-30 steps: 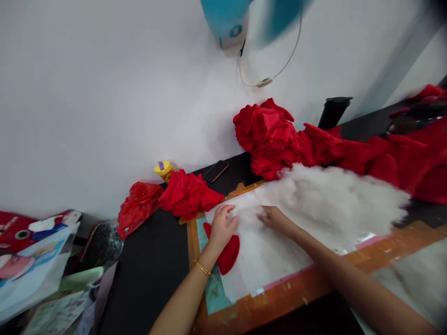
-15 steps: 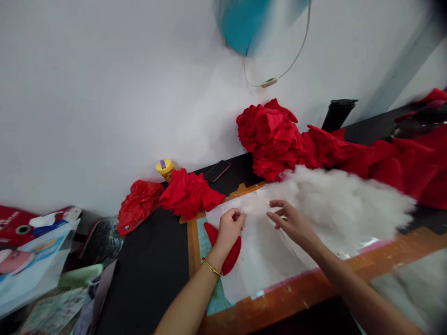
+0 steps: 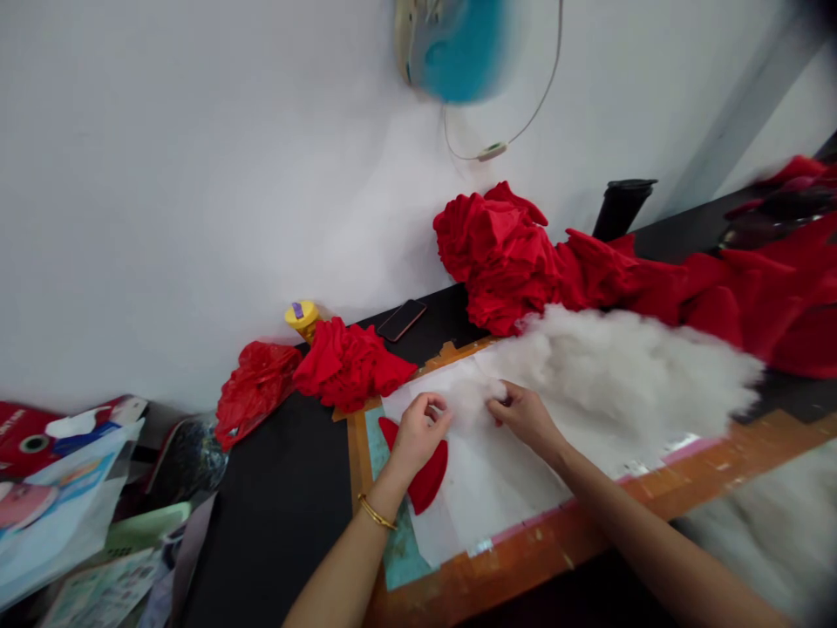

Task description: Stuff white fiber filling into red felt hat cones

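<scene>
A thin, fluffy tuft of white fibre stuffing (image 3: 472,397) lies between my two hands, above a white sheet (image 3: 503,488). My right hand (image 3: 528,420) pinches the tuft's right side between thumb and fingers. On its left edge, my left hand (image 3: 422,432) has thumb and forefinger curled into a ring, their tips almost meeting at the fibre. Under my left wrist rests a curved red fabric piece (image 3: 430,478), partly covered by the hand. A big heap of white stuffing (image 3: 628,366) spreads just beyond my right hand.
Orange tape (image 3: 523,571) borders the work mat. Behind are a bunched red cloth pile (image 3: 497,253), a smaller red pile (image 3: 350,362), a phone (image 3: 401,320), a yellow-lidded container (image 3: 302,319) and a red plastic bag (image 3: 256,388). A black cup (image 3: 622,209) stands near the wall.
My right hand has closed from spread fingers to a pinch on the stuffing. My left fingers have loosened into a rounder curl. The view has shifted slightly.
</scene>
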### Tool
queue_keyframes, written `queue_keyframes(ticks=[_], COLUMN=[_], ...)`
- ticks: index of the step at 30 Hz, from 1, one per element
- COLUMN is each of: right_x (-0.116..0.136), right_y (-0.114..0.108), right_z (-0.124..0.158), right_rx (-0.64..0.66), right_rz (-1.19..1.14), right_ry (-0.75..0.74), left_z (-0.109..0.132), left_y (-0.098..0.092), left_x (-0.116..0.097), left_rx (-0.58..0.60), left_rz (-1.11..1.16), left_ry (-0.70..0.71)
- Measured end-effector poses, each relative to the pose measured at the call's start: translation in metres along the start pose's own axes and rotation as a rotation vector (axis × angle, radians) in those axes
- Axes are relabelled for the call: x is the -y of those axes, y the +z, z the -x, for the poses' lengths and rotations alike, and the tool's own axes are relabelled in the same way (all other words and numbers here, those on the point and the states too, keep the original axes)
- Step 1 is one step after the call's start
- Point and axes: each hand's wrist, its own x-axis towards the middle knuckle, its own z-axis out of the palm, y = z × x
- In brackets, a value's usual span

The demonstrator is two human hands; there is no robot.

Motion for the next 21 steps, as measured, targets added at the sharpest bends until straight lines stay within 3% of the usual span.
queue_keyframes(ticks=[7, 14, 18, 21], right_x=[0.004, 0.003, 0.000, -0.009], right_y=[0.008, 0.006, 0.011, 0.008], right_z=[0.004, 0.006, 0.003, -0.001], right_rx=[0.049, 0.205, 0.150, 0.114], right_rz=[-0.026, -0.142, -0.131, -0.094], right_ry=[-0.031, -0.010, 0.005, 0.004], left_z=[-0.009, -0.007, -0.004, -0.005], left_y=[0.019, 0.033, 0.029, 0.013], left_x=[-0.014, -0.009, -0.003, 0.006], left_rx=[0.056, 0.032, 0.015, -0.035], left_rz=[-0.011, 0.011, 0.009, -0.006], left_ry=[0.017, -0.012, -0.004, -0.001])
